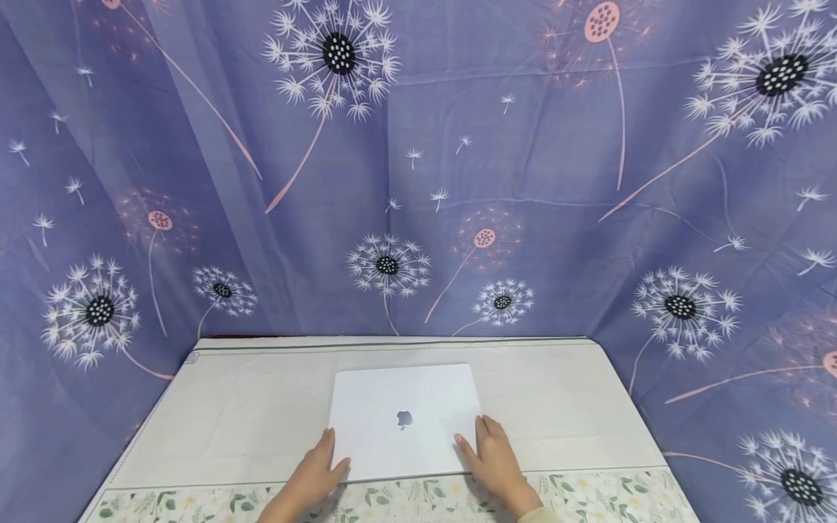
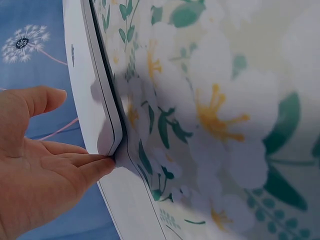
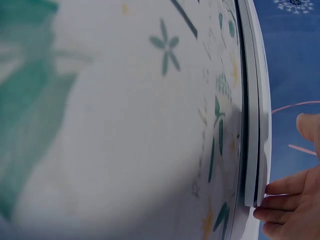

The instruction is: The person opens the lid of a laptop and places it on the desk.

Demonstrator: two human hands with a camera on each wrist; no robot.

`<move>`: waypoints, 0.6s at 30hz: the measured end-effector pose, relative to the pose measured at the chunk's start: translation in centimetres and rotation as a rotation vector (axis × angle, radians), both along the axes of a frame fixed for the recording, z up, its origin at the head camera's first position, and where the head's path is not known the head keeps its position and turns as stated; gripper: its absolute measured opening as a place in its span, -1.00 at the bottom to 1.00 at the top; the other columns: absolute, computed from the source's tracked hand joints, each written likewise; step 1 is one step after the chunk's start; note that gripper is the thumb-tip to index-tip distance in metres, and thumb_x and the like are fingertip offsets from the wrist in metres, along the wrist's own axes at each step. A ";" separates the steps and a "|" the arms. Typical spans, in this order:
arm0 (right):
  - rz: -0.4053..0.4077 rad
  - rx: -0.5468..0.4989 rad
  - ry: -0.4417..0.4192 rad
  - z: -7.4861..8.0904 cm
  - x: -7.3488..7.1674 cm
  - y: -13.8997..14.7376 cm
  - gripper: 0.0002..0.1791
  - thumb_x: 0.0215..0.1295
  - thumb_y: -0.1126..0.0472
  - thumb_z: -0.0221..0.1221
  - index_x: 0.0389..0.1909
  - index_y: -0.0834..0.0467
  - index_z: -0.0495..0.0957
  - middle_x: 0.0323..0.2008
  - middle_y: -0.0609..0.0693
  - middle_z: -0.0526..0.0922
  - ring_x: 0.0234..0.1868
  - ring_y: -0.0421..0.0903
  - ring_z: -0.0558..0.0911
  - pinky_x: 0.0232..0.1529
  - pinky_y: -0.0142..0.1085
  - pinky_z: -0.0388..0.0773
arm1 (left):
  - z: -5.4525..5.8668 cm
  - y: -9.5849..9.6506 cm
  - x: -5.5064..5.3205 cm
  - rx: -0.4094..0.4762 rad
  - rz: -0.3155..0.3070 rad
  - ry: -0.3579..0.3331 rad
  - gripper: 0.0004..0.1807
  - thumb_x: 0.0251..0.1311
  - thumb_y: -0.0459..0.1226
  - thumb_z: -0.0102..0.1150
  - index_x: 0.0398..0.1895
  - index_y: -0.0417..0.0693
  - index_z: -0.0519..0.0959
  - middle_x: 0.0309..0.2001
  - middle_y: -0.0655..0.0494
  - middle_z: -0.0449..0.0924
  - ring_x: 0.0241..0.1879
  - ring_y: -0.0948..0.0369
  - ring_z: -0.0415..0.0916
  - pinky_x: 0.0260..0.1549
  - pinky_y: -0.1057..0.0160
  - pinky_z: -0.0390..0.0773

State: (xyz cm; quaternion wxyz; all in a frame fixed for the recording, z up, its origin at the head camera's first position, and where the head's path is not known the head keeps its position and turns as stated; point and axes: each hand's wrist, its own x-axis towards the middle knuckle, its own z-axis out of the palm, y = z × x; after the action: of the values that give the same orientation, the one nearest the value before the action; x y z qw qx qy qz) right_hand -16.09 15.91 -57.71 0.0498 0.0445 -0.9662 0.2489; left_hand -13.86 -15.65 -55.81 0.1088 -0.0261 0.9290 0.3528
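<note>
A closed silver laptop (image 1: pixel 405 450) with a dark apple logo lies flat on the table, its front edge towards me. At its left front corner, my left hand (image 1: pixel 312 473) touches the side with straight fingertips; in the left wrist view the thumb (image 2: pixel 47 100) is raised clear of the lid. Along the right side, my right hand (image 1: pixel 495 456) has its fingers against the edge, the thumb held over the lid. The right wrist view shows those fingers (image 3: pixel 285 202) extended at the laptop's corner, not curled round it.
Under the laptop is a white cloth (image 1: pixel 261 407) with a floral strip (image 1: pixel 392 501) along the front. Purple curtains (image 1: pixel 431 167) with a dandelion print surround the table at the back and both sides.
</note>
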 end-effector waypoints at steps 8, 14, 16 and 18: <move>0.006 0.002 -0.023 -0.2 0.0 -0.6 -0.21 0.33 -0.14 0.11 0.22 0.50 0.33 0.24 0.44 0.35 0.30 0.29 0.34 0.31 0.10 0.29 | 0.4 -0.4 0.4 -0.004 0.000 -0.001 -0.20 0.23 -0.19 0.17 0.35 -0.56 0.10 0.38 -0.47 0.02 0.37 -0.29 0.03 0.30 -0.28 0.07; 0.039 0.036 -0.004 0.0 0.1 -0.2 -0.22 0.33 -0.13 0.12 0.22 0.51 0.33 0.24 0.44 0.34 0.31 0.29 0.34 0.32 0.10 0.28 | 0.5 -0.8 0.7 -0.013 -0.052 0.038 -0.13 0.17 -0.17 0.24 0.35 -0.56 0.08 0.38 -0.48 0.02 0.37 -0.29 0.04 0.31 -0.27 0.06; 0.057 0.056 0.009 0.2 0.2 -0.2 -0.24 0.33 -0.12 0.13 0.21 0.50 0.35 0.26 0.42 0.32 0.33 0.28 0.31 0.35 0.10 0.23 | 0.3 -1.1 0.8 -0.034 -0.077 0.060 -0.08 0.13 -0.14 0.28 0.35 -0.57 0.08 0.37 -0.49 0.02 0.36 -0.30 0.05 0.30 -0.27 0.08; 0.087 0.065 0.016 0.3 0.2 -0.3 -0.26 0.32 -0.10 0.14 0.21 0.48 0.37 0.29 0.39 0.31 0.36 0.26 0.28 0.38 0.10 0.18 | -0.1 -1.3 0.9 -0.051 -0.101 0.077 -0.01 0.07 -0.08 0.32 0.35 -0.57 0.07 0.37 -0.49 0.02 0.36 -0.30 0.06 0.31 -0.26 0.08</move>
State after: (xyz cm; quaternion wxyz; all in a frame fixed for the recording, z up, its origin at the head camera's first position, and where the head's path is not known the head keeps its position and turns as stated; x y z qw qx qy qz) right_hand -15.88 15.60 -57.37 0.0452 0.0899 -0.9705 0.2191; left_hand -12.96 -16.99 -55.89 0.0900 0.0316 0.9413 0.3238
